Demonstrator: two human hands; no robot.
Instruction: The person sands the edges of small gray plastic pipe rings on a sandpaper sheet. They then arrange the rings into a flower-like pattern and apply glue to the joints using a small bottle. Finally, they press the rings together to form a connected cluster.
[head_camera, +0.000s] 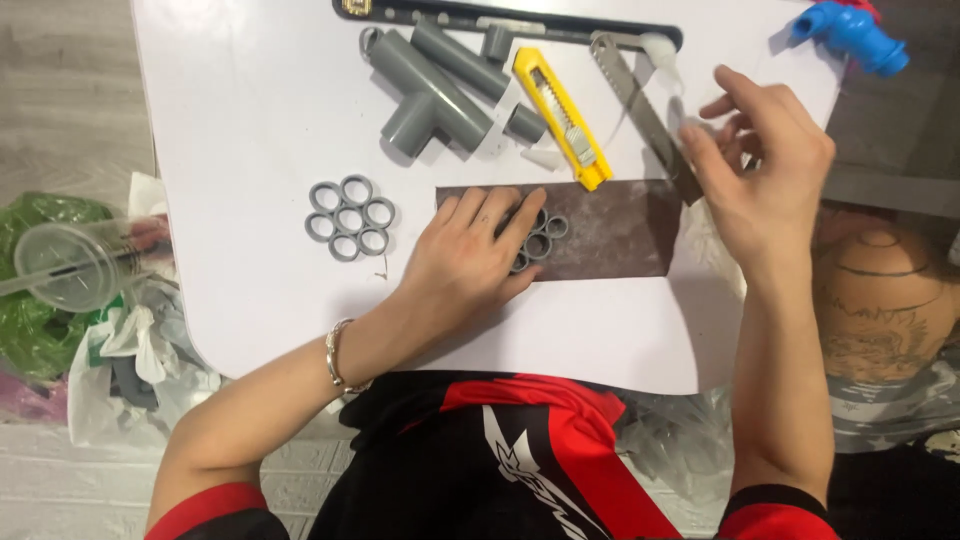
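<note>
While the left hand (468, 262) presses flat, fingers spread, on a cluster of grey rings (540, 238) lying on a brown sandpaper sheet (615, 232), the right hand (762, 170) hovers at the sheet's far right corner, fingers loosely apart, holding nothing. Left of the sheet: a second ring cluster (350, 217). Far side of the white table (250, 90): grey pipe fittings (432, 85), yellow utility knife (562, 117), saw blade (645, 112), blue tap (852, 35).

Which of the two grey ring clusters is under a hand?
The ring cluster on the brown sheet, pressed under the left hand. The other flower-shaped ring cluster lies untouched on the bare white table, left of it.
</note>
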